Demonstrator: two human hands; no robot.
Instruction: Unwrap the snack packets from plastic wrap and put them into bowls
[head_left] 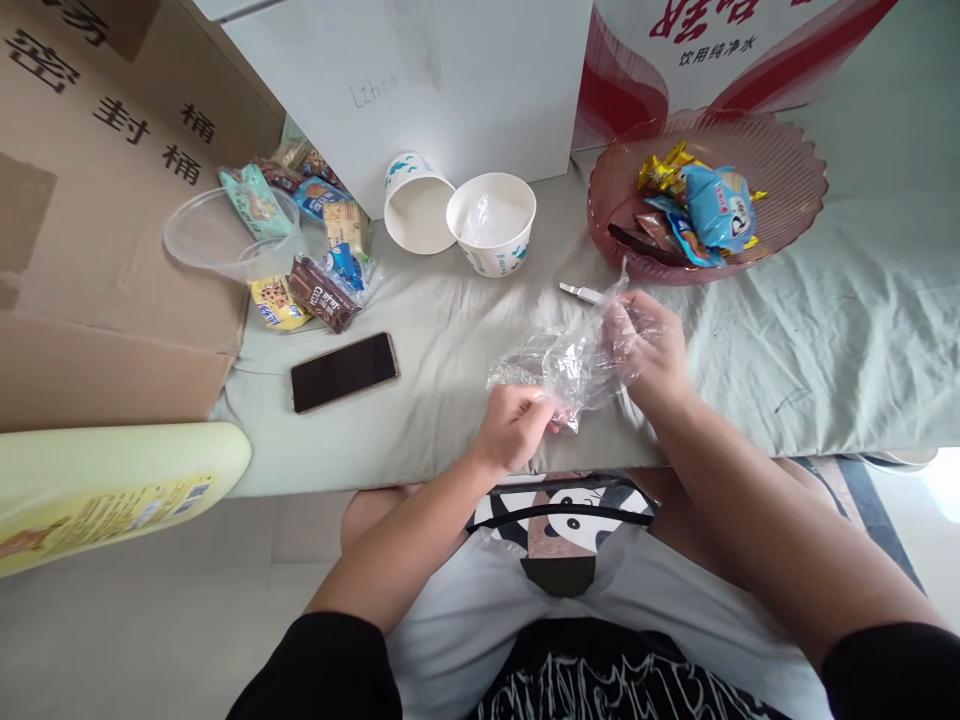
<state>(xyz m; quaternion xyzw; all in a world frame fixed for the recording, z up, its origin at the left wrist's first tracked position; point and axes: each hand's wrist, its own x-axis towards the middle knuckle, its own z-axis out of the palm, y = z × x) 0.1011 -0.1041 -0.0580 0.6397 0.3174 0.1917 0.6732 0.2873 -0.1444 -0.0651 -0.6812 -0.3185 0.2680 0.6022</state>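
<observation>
Head cam: plastic [568,366] over cloth [802,345], wht box [465,90] behind.

A phone [345,372] (face up and dark) lies near a cardboard box [112,290] and a pale yellow container [120,480].

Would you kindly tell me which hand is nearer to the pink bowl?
Right. The right hand is just in front of the pink bowl; the left hand is farther away, to the left.
</observation>
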